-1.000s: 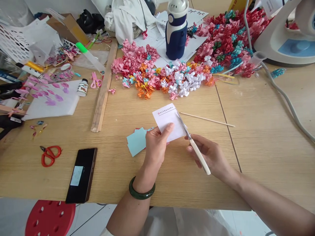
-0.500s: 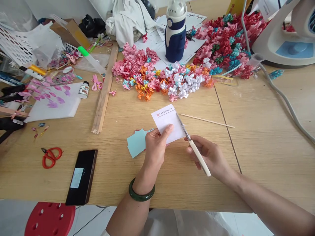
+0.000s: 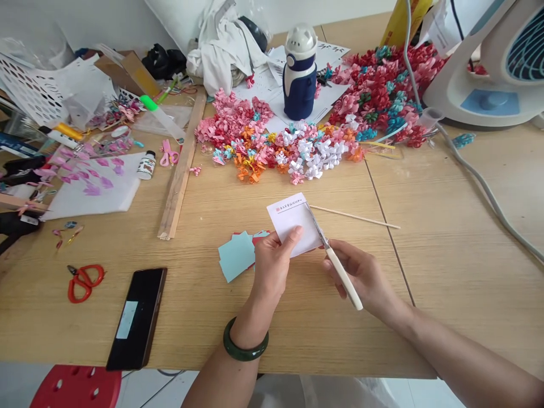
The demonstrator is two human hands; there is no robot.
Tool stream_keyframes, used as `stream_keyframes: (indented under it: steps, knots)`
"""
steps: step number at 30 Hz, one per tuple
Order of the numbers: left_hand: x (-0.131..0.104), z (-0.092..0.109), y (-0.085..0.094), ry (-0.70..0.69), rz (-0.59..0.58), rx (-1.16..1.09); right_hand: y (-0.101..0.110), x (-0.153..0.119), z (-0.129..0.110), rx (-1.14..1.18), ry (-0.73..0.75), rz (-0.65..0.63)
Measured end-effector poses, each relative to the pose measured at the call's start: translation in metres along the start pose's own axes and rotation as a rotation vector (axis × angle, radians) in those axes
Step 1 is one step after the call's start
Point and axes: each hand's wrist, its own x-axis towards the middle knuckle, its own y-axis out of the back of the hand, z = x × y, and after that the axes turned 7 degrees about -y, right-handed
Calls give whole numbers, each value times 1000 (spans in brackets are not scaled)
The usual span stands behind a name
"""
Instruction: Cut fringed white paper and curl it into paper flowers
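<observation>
A white rectangular paper sheet with a printed line along its top (image 3: 288, 211) is held above the table, pinched between the thumb and fingers of the left hand (image 3: 272, 260). Against the sheet's right edge lie the metal blades of white-handled scissors (image 3: 343, 276), gripped in the curled fingers of the right hand (image 3: 361, 275); how those fingers sit in the handle is partly hidden. Just left of the left fingers, pale blue paper pieces (image 3: 234, 258) lie overlapping, with red paper showing beneath. A thin pale wooden stick (image 3: 357, 217) lies just beyond the right fingertips. Farther beyond both hands' fingers spreads a heap of pink, orange and white ribbon-like flowers (image 3: 314, 156). Well left of the left fingers are a black rectangular phone (image 3: 144, 309) and small red-handled snips (image 3: 87, 281).
</observation>
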Motion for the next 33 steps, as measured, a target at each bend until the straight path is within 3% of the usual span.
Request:
stream_keyframes:
  steps: [22,33]
  knots:
    - [2,2,0,45,31,-23,3,3,1,-9,7,-30]
    - [11,21,6,-110,168,-178,1,-3,-13,-196,-31,-100]
